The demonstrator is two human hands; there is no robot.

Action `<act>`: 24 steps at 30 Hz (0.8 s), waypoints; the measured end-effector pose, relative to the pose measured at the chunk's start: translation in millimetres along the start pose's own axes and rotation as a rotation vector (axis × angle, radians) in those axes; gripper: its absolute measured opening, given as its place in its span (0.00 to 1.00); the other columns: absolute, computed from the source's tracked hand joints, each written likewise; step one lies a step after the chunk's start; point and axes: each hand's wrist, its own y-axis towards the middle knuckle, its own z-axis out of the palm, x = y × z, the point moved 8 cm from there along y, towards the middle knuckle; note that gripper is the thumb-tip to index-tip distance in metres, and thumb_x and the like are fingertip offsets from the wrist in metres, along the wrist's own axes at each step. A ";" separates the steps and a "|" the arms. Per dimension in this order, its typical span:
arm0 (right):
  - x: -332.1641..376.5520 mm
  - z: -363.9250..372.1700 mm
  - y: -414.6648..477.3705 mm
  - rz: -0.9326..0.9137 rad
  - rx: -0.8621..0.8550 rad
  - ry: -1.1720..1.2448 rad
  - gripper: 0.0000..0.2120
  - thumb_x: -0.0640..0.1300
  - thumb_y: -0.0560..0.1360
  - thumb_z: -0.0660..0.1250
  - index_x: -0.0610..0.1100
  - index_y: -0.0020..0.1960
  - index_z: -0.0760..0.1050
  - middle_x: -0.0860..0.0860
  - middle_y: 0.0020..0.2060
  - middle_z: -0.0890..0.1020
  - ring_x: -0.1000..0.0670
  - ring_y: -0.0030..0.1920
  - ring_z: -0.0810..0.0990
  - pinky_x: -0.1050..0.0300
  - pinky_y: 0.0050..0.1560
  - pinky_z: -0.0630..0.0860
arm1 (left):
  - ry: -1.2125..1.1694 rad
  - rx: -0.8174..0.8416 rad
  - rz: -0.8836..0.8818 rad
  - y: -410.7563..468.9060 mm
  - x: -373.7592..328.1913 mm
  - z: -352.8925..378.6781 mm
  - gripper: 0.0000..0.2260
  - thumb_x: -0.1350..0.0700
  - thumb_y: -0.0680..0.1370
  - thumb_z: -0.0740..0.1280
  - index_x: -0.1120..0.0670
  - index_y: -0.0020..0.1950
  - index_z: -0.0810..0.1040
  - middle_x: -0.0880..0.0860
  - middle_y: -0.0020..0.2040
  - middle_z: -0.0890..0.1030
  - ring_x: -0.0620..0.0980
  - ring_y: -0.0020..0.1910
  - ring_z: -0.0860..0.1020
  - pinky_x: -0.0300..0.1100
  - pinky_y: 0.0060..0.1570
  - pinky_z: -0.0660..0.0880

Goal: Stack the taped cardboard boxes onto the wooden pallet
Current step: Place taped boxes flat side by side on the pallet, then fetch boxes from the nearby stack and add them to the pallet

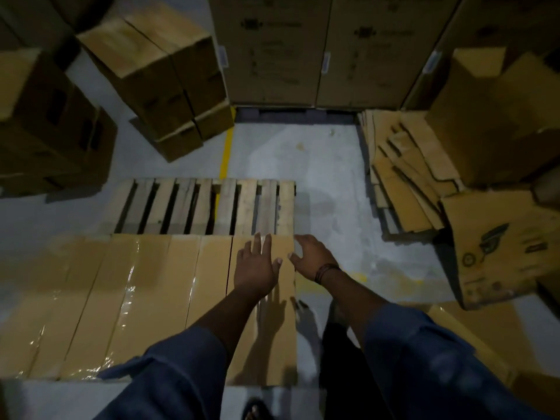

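Note:
A wooden pallet (209,206) lies on the grey floor, its far slats bare. Its near part is covered by a row of taped cardboard boxes (136,298) lying side by side, with shiny tape along their tops. The rightmost box (266,328) is under my hands. My left hand (257,265) hovers over or rests on its top near the far end, fingers straight and spread. My right hand (312,256) is at that box's far right corner, fingers loosely curved and holding nothing.
More stacked cardboard boxes (157,77) stand at the back left. Tall printed cartons (306,50) form a wall behind. Flattened cardboard (406,177) lies on another pallet at the right, with an open printed box (503,247) beside it. A yellow floor line (226,159) runs under the pallet.

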 end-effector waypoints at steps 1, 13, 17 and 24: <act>-0.6 -7.3 9.5 -0.011 0.009 0.002 0.32 0.58 0.81 0.63 0.48 0.81 0.60 0.46 0.78 0.64 0.42 0.75 0.66 0.46 0.73 0.66 | -0.007 0.007 -0.018 6.8 -3.1 -1.7 0.33 0.39 0.86 0.51 0.53 0.85 0.45 0.58 0.85 0.48 0.63 0.82 0.55 0.57 0.79 0.55; -15.7 -161.7 114.4 -0.330 0.189 -0.212 0.31 0.58 0.82 0.60 0.48 0.81 0.59 0.45 0.79 0.62 0.42 0.76 0.63 0.45 0.75 0.65 | -0.119 -0.037 -0.362 95.8 -59.0 -63.5 0.32 0.38 0.85 0.52 0.51 0.85 0.49 0.58 0.84 0.54 0.63 0.80 0.59 0.57 0.78 0.58; -21.5 -214.3 137.8 -0.431 0.167 -0.304 0.30 0.57 0.82 0.60 0.49 0.81 0.59 0.45 0.79 0.62 0.41 0.76 0.63 0.45 0.74 0.65 | -0.130 -0.061 -0.403 126.9 -88.0 -84.1 0.33 0.38 0.85 0.53 0.52 0.85 0.50 0.58 0.84 0.55 0.63 0.79 0.61 0.57 0.77 0.61; -20.3 -289.4 177.6 -0.470 0.077 -0.291 0.29 0.55 0.81 0.62 0.48 0.79 0.62 0.47 0.77 0.65 0.41 0.74 0.66 0.46 0.72 0.67 | -0.145 -0.108 -0.400 199.8 -128.8 -139.8 0.32 0.38 0.85 0.54 0.50 0.85 0.50 0.57 0.84 0.55 0.63 0.80 0.60 0.57 0.76 0.60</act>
